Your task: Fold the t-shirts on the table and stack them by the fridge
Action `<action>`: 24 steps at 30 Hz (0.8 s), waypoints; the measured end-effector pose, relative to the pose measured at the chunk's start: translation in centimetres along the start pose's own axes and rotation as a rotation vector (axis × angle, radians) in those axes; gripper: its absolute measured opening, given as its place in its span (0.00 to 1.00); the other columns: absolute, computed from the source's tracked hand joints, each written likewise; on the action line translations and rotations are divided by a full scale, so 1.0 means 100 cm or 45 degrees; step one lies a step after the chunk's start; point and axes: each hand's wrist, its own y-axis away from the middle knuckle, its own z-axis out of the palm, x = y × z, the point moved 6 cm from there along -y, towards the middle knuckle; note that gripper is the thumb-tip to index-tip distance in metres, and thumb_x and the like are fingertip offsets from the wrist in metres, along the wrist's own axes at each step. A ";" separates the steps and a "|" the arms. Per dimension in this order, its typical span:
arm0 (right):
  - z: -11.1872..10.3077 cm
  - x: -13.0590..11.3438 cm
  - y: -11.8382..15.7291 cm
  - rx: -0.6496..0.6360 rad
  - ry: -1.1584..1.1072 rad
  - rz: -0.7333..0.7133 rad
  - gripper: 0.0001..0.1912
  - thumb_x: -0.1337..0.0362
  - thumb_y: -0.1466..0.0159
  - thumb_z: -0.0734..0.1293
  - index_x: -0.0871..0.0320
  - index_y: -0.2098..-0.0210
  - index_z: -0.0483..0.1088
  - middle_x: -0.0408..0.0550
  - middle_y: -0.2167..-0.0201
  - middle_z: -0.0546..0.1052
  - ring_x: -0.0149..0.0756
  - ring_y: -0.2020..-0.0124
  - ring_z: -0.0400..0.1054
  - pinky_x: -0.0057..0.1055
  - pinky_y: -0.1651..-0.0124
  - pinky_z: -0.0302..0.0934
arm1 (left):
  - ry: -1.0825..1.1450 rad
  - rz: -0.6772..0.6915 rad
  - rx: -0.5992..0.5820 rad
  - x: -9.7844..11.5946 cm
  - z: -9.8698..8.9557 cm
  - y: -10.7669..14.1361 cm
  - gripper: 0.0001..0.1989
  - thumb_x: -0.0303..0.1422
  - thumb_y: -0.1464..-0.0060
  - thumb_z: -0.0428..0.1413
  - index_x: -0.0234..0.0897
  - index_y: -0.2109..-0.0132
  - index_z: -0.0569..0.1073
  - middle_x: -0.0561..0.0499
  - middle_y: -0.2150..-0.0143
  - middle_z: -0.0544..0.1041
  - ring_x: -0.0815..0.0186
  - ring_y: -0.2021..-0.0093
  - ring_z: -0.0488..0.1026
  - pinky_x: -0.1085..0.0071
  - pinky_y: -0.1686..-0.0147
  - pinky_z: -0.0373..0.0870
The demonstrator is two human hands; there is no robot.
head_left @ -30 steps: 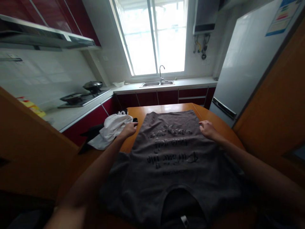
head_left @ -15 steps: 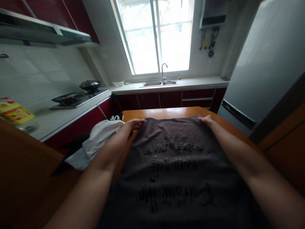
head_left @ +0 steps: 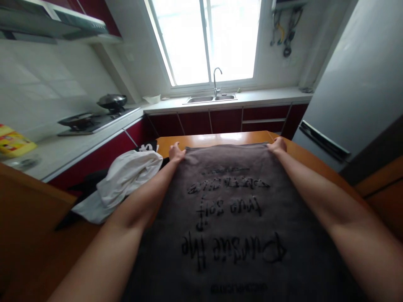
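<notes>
A dark grey T-shirt (head_left: 226,218) with black lettering, upside down to me, is spread over the wooden table (head_left: 217,138). My left hand (head_left: 176,152) pinches its far left corner. At the far right corner, my right hand (head_left: 277,145) has its fingers closed on the cloth. Between both hands the far edge of the shirt runs nearly straight. Its near end fades into shadow at the bottom of the view. Just left of my left forearm lies a heap of white clothing (head_left: 126,180), with black fabric under and behind it.
Ahead, past the table, a counter holds a double sink (head_left: 201,99) with a tap (head_left: 215,79). On the left are a hob with a lidded wok (head_left: 111,102), a pan (head_left: 77,120) and a yellow bottle (head_left: 15,142). A fridge (head_left: 343,88) stands at right.
Both hands have moved slightly apart, and the far edge of the shirt is stretched wider. The cloth lies smoother, with its lettering clearer. The camera has tipped down a little.
</notes>
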 end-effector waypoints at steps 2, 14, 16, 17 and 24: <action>0.004 -0.014 0.020 0.010 0.191 -0.250 0.23 0.63 0.38 0.67 0.63 0.44 0.69 0.65 0.42 0.70 0.53 0.40 0.61 0.50 0.38 0.57 | -0.221 0.292 -0.033 0.011 0.016 0.012 0.27 0.33 0.39 0.56 0.33 0.35 0.65 0.35 0.32 0.64 0.52 0.33 0.61 0.59 0.34 0.55; -0.077 -0.091 0.151 -0.205 0.264 -0.941 0.28 0.57 0.28 0.54 0.64 0.33 0.61 0.60 0.29 0.57 0.49 0.27 0.45 0.55 0.29 0.40 | -0.446 0.758 -0.176 0.068 -0.053 0.109 0.28 0.41 0.35 0.48 0.33 0.33 0.65 0.39 0.31 0.64 0.52 0.31 0.59 0.52 0.32 0.54; -0.112 -0.094 0.223 -0.359 0.208 -1.133 0.26 0.58 0.29 0.57 0.60 0.35 0.64 0.56 0.29 0.58 0.48 0.28 0.47 0.52 0.29 0.43 | -0.393 0.749 -0.289 0.053 -0.094 0.152 0.27 0.42 0.37 0.48 0.32 0.36 0.69 0.40 0.37 0.72 0.55 0.38 0.69 0.60 0.36 0.62; -0.128 -0.091 0.263 -0.453 0.187 -1.217 0.24 0.58 0.29 0.57 0.57 0.36 0.65 0.54 0.29 0.59 0.47 0.28 0.48 0.51 0.29 0.44 | -0.392 0.675 -0.339 0.037 -0.117 0.174 0.28 0.44 0.38 0.49 0.33 0.38 0.71 0.41 0.41 0.75 0.55 0.42 0.73 0.61 0.39 0.66; -0.181 -0.026 0.449 -0.885 0.164 -1.377 0.26 0.62 0.31 0.62 0.48 0.34 0.63 0.49 0.30 0.60 0.46 0.29 0.53 0.52 0.31 0.50 | -0.723 -0.048 -0.156 -0.141 -0.262 0.309 0.30 0.47 0.45 0.50 0.29 0.45 0.75 0.35 0.45 0.77 0.46 0.46 0.75 0.57 0.46 0.70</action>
